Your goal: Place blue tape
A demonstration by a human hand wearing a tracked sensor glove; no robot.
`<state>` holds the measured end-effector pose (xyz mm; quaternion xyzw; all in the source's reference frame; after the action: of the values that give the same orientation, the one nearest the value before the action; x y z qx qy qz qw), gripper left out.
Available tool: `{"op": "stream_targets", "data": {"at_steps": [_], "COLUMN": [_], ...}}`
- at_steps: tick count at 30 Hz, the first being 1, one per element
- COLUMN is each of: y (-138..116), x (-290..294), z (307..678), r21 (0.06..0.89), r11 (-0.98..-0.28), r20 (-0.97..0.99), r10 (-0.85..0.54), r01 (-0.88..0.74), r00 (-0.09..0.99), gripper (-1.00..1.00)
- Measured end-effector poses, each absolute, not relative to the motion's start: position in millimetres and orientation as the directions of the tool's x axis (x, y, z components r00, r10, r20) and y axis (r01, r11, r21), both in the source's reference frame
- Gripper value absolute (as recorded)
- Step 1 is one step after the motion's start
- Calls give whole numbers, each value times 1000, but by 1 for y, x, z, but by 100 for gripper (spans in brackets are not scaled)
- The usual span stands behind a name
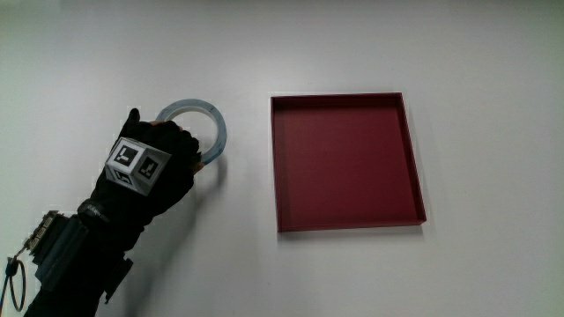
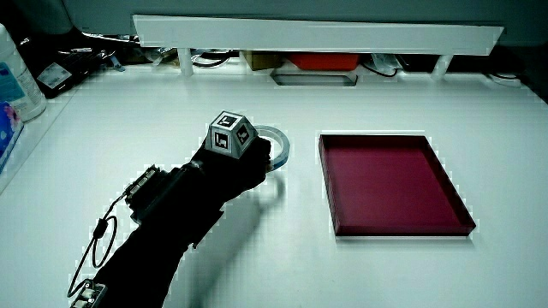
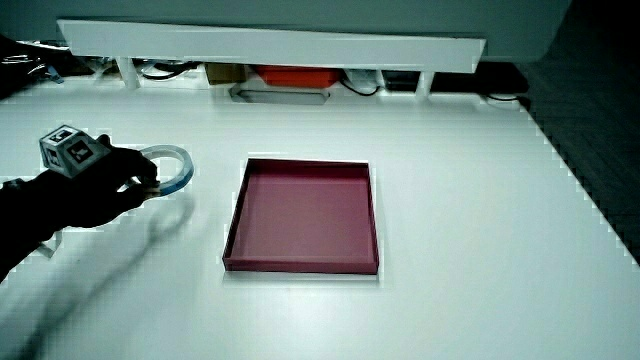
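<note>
Gripping the blue tape [image 1: 208, 122], the hand [image 1: 152, 167] has its fingers closed over the part of the ring nearest the person, and the ring looks slightly raised above the white table [image 1: 397, 53] (a faint shadow lies under it in the main view). The tape is beside the red tray [image 1: 347, 161], apart from it and not inside. The patterned cube [image 1: 137, 164] sits on the back of the hand.

The main view shows only the table, the hand, the tape and the tray. Both side views show more: a low white partition [image 2: 317, 36] at the table's edge farthest from the person, with cables and an orange object [image 3: 293, 75] under it. In a side view a white bottle [image 2: 19, 79] stands at the table's edge, well apart from the tray [image 2: 392, 183], and a small device with a looped cable [image 2: 90, 257] is strapped to the forearm.
</note>
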<state>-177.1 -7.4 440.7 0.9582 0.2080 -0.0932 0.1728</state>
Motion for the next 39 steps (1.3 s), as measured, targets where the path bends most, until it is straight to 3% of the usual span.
{"op": "stream_targets", "data": {"at_steps": [14,26,39], "y": [-6,-5,-4], "x": [-193,-198,-204], "z": [492,496,499], "r21": [357,341,348], "r11": [-859,-872,-876], "r20": [-182,-204,-220], "r10": [322,297,271], "r01": [367,352,334], "r00": [929,933,937], "gripper": [0,0,-52]}}
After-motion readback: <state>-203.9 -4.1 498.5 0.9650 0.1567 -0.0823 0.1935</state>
